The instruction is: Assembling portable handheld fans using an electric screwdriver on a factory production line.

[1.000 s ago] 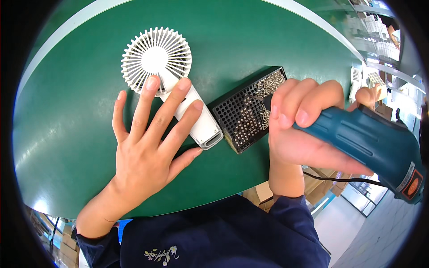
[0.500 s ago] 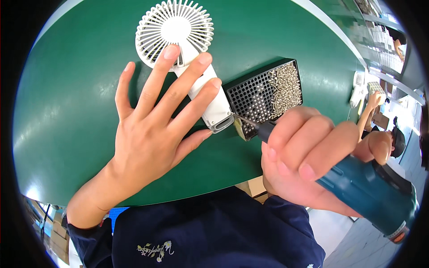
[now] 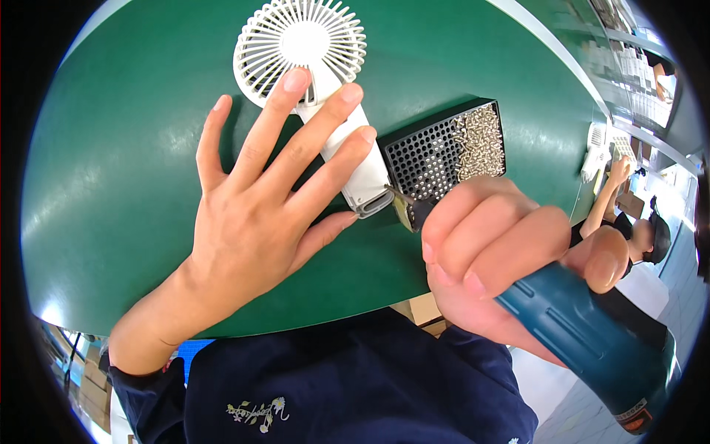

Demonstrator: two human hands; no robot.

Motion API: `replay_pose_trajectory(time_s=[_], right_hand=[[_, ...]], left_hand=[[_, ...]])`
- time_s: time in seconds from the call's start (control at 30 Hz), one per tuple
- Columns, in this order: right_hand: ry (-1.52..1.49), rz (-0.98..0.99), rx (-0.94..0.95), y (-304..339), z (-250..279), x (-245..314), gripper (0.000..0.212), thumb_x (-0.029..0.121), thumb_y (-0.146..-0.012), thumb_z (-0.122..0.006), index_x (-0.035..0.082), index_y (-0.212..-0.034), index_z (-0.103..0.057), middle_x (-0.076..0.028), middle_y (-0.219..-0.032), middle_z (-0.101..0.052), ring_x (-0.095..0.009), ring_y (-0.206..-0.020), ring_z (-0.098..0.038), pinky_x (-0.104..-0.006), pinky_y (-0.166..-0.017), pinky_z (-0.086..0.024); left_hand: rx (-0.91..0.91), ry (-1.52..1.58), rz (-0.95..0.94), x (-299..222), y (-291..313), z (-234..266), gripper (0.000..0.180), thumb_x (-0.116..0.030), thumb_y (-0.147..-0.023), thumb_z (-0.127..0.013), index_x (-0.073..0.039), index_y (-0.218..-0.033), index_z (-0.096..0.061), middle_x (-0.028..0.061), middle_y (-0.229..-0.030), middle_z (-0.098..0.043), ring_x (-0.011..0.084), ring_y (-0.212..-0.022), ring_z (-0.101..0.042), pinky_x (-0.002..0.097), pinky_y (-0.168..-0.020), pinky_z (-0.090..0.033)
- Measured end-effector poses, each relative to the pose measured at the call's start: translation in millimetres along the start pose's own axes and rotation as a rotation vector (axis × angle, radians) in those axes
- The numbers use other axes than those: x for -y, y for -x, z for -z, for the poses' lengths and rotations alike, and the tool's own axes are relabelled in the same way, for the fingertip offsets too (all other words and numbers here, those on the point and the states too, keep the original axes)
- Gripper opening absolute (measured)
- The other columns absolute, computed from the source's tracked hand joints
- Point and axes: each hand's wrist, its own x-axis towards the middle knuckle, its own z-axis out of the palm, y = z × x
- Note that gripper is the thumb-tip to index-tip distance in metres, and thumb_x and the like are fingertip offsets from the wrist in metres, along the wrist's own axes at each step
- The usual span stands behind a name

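A white handheld fan (image 3: pixel 367 174) lies on the green table, its round slatted head away from me and its handle base toward me. My left hand (image 3: pixel 251 177) is spread over it, fingers apart and resting across the handle, with the thumb beside the base. In my right fist is a teal electric screwdriver (image 3: pixel 577 318), slanting down to the left. Its thin bit reaches the right corner of the fan's base; whether it sits in a screw I cannot make out. Just right of the fan, a black screw tray (image 3: pixel 414 152) is partly covered by my right hand.
Loose silver screws (image 3: pixel 479 140) fill the tray's right part; some stand in its holes. The green table (image 3: pixel 111 207) curves toward me. Along the right side, another person (image 3: pixel 640 237) in a dark cap works near another white fan (image 3: pixel 594 152).
The screwdriver's rear end has swung lower, and my right fist has shifted slightly left. Fan and tray appear a little further right together. My left hand stays spread on the fan.
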Motion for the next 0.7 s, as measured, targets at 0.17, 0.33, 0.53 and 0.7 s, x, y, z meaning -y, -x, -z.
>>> replay_pose_trajectory(time_s=[0.17,0.33,0.53,0.7], right_hand=[[-0.068,0.015,-0.036,-4.3,11.4,3.6,0.063,0.066,-0.092,-0.044,0.016,-0.13,-0.041,-0.003,-0.07,-0.052,-0.018,-0.045,-0.046,-0.0308,-0.04,-0.039],[-0.127,0.073,-0.141,-1.9,26.0,4.2,0.068,0.068,-0.091,-0.044,0.014,-0.131,-0.041,-0.006,-0.075,-0.05,-0.016,-0.05,-0.046,-0.032,-0.049,-0.041],[-0.069,0.095,-0.101,0.7,24.0,-0.6,0.079,0.079,-0.085,-0.038,0.014,-0.131,-0.041,-0.008,-0.076,-0.05,-0.018,-0.051,-0.046,-0.0319,-0.049,-0.038],[-0.03,0.072,-0.1,-1.4,39.9,1.1,0.086,0.083,-0.083,-0.035,0.013,-0.131,-0.04,-0.009,-0.075,-0.051,-0.02,-0.051,-0.047,-0.0336,-0.049,-0.038]], left_hand=[[0.01,0.007,0.01,-0.7,0.7,1.7,0.065,-0.036,-0.077,-0.072,-0.016,-0.135,-0.053,0.0088,-0.151,-0.04,0.0379,-0.143,-0.027,0.0585,-0.112,-0.015],[0.012,0.006,-0.001,-0.7,-0.4,1.8,0.066,-0.036,-0.076,-0.072,-0.016,-0.135,-0.053,0.0089,-0.151,-0.039,0.0382,-0.143,-0.026,0.0587,-0.112,-0.015],[0.021,-0.017,0.01,0.7,2.7,1.2,0.066,-0.037,-0.076,-0.072,-0.015,-0.136,-0.053,0.0091,-0.152,-0.038,0.039,-0.143,-0.025,0.0587,-0.112,-0.015],[0.02,-0.019,0.001,-1.2,-0.4,-2.2,0.064,-0.039,-0.078,-0.07,-0.014,-0.135,-0.053,0.0093,-0.152,-0.038,0.0394,-0.143,-0.025,0.0587,-0.112,-0.015]])
